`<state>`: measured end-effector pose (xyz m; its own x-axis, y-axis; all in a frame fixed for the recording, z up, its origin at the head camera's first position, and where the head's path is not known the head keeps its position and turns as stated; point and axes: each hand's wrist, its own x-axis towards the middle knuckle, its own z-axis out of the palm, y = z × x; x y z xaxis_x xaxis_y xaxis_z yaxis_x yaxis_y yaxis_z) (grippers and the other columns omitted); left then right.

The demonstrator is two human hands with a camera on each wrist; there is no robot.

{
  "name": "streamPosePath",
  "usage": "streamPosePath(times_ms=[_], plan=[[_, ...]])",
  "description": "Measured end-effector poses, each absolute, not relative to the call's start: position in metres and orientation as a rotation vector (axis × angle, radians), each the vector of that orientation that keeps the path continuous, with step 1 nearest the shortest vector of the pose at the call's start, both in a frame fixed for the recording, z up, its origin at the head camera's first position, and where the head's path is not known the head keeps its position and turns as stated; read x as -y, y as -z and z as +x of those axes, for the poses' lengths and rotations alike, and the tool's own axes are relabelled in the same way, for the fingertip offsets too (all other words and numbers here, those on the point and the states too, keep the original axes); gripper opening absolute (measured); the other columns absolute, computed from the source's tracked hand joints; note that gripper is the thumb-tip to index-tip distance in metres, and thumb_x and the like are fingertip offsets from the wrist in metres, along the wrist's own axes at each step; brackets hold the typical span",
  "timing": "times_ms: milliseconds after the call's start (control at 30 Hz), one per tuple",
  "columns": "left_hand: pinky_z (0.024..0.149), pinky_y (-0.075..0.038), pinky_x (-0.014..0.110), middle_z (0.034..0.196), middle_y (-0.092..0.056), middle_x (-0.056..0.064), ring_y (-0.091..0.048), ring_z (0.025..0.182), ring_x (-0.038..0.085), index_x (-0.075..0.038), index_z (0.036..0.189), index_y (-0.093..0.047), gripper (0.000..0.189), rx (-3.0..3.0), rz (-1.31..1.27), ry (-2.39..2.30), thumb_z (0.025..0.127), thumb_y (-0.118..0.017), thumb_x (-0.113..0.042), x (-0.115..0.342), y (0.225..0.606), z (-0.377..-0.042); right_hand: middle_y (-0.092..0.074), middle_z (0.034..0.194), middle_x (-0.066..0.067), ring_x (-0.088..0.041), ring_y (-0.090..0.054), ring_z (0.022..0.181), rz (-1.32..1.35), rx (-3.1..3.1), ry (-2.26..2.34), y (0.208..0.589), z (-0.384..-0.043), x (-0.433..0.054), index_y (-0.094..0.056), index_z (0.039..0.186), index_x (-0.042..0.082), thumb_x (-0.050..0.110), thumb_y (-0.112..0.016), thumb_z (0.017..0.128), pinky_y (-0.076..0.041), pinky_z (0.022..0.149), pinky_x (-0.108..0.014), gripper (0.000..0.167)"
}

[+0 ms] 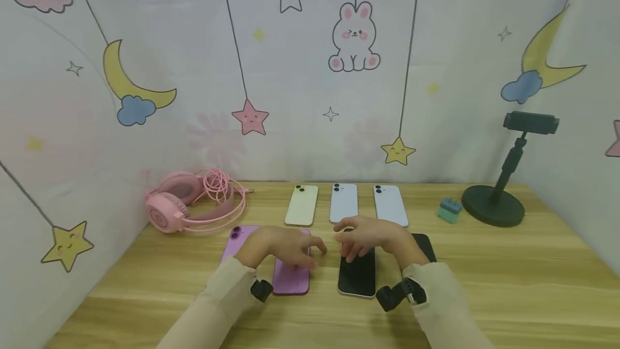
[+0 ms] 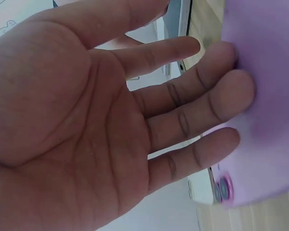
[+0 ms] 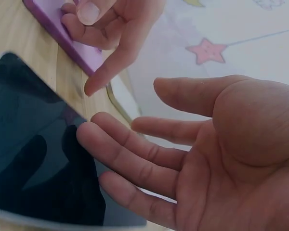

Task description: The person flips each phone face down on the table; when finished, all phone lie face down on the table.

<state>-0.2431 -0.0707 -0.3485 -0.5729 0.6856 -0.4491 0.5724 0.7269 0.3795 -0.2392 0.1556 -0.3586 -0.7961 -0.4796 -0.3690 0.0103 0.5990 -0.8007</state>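
Note:
My left hand (image 1: 290, 246) is over a purple phone (image 1: 292, 283) lying back up, its fingers loosely bent with nothing between them. In the left wrist view, the fingertips are at the purple back (image 2: 269, 115); whether they touch cannot be told. A second purple phone (image 1: 244, 230) lies partly hidden behind my left wrist. My right hand (image 1: 363, 236) is above a phone with a black screen (image 1: 357, 279), fingers spread and holding nothing. The right wrist view shows its fingertips close to that dark glass (image 3: 38, 159). Another dark phone (image 1: 425, 244) is partly covered by my right forearm.
Behind lie a cream phone (image 1: 301, 206) and two pale phones (image 1: 344, 203), cameras up. Pink headphones (image 1: 167, 211) with a coiled cable are at the left. A small blue-green charger (image 1: 449, 210) and a black stand (image 1: 494, 203) are at the right, before a patterned curtain.

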Motion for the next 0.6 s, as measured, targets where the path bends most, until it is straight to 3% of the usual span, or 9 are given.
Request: streamPosePath(times_ms=[367,600], plan=[[0.072,-0.047,0.024,0.077,-0.066,-0.002,-0.061,0.07,0.007,-0.014,0.135,-0.056,0.039,-2.312,0.954,-0.303,0.098,-0.064,-0.027,0.041,0.354,-0.245,-0.072,0.086,-0.01,-0.022,-0.071,0.078,-0.319,-2.28,1.176,0.365,-0.235,-0.184,-0.048,0.142,-0.002,0.022,-0.051,0.105,-0.054,0.074,-0.036,0.044],[0.088,-0.047,0.029,0.094,-0.068,-0.006,-0.061,0.091,0.005,-0.02,0.138,-0.054,0.044,-2.368,0.996,-0.219,0.098,-0.064,-0.036,0.034,0.355,-0.246,-0.07,0.084,-0.012,-0.024,-0.071,0.074,-0.3,-2.29,1.201,0.363,-0.236,-0.201,-0.048,0.141,-0.002,0.021,-0.051,0.104,-0.057,0.075,-0.038,0.044]])
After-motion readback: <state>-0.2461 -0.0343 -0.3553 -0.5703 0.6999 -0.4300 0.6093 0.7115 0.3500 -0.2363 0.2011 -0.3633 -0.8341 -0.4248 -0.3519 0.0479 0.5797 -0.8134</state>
